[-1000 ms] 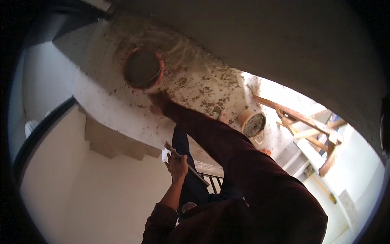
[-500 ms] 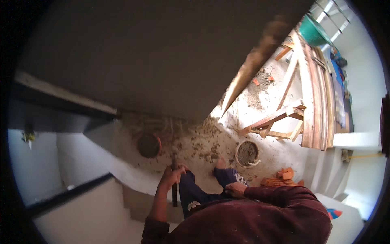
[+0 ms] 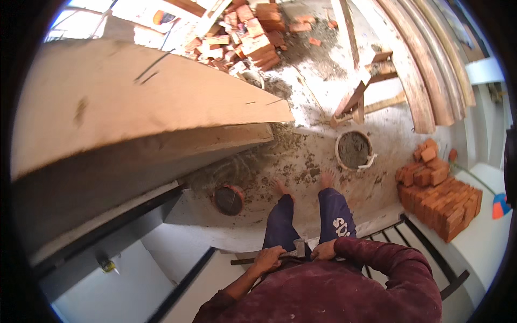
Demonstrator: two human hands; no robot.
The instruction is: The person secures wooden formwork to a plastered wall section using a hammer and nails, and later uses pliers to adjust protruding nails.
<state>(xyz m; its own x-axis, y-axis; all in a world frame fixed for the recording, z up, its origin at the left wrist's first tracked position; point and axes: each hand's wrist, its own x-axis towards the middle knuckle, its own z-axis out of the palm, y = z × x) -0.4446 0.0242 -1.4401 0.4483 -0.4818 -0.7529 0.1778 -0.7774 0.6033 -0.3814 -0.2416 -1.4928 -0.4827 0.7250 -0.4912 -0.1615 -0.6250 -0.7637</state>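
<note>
A dark rod lay crosswise at waist level, its long axis running left to right, its free end jutting past the left hand; that hand was closed around it; the right hand sat just beside, curled at the rod's other end, though whether it gripped could not be told. One red basin stood below left; one mortar bucket beyond two bare feet; one brick stack rightmost.

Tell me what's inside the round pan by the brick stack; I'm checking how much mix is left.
The round pan holds grey mortar almost up to its rim. How deep the mortar goes cannot be seen, since its surface covers the bottom. The brick stack stands to its right.
</note>
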